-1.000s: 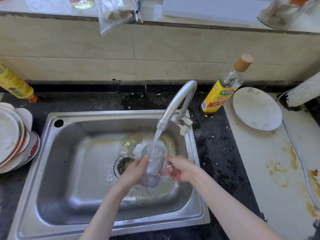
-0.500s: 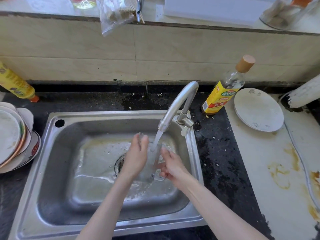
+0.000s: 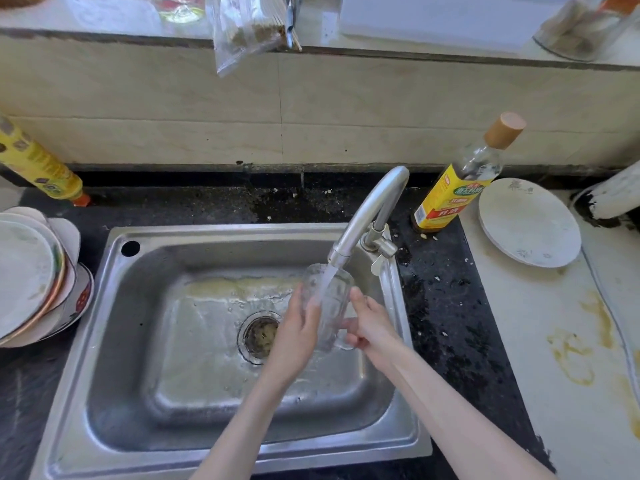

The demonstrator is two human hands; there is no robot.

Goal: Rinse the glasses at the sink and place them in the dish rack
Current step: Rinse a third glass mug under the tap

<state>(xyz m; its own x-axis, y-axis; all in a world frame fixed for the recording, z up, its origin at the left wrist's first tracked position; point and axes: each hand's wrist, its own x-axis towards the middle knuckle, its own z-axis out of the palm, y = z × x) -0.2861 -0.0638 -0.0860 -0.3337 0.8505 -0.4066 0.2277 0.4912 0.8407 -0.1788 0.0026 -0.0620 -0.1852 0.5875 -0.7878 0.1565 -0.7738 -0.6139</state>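
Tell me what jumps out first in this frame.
The glass at centre, held by the left hand and right hand over the sink, with water running into it from the tap. Next, stacked plates far left and a yellow-labelled bottle right of the tap.

The glass now tilts mouth-up into the faucet stream, raised from lower in the sink.

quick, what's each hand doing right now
Left hand: holding the clear glass mug by its side, under the tap water.
Right hand: gripping the same mug at its handle side.
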